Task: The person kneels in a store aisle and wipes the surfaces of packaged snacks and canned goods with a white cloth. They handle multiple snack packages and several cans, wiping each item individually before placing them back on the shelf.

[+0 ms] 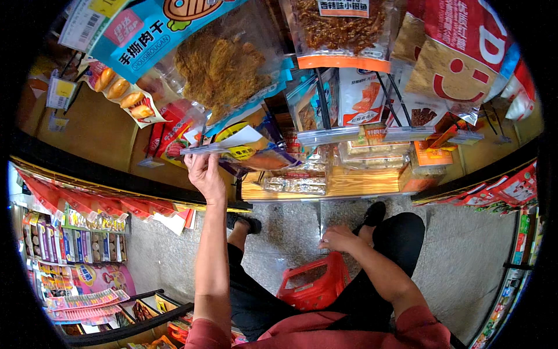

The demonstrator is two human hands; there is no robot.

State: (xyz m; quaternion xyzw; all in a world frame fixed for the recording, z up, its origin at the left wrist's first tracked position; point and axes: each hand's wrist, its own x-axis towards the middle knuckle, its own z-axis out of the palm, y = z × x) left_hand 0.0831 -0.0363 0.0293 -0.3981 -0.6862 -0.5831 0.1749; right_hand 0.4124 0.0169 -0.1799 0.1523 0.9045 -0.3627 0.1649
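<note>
My left hand (206, 179) reaches up to a display hook and pinches the clear plastic price-tag holder (205, 150) at its end. A white paper slip (244, 137) sticks out beside the holder. Close behind hangs a purple and yellow snack packet (261, 152). Above it, a large blue and clear bag of shredded dried meat (218, 74) fills much of the view. Near my right knee, my right hand (339, 238) hangs with curled fingers, and its underside is hidden. Just below it on the floor stands a red plastic shopping basket (314, 283), between my legs.
More snack bags hang from hooks, including an orange-edged bag (344, 39) and a red and brown one (457, 65). Clear-wrapped snack packs (296, 183) sit on the wooden bottom shelf (362, 181). Boxed goods (74, 240) stand at left, beside a low display rack (130, 325).
</note>
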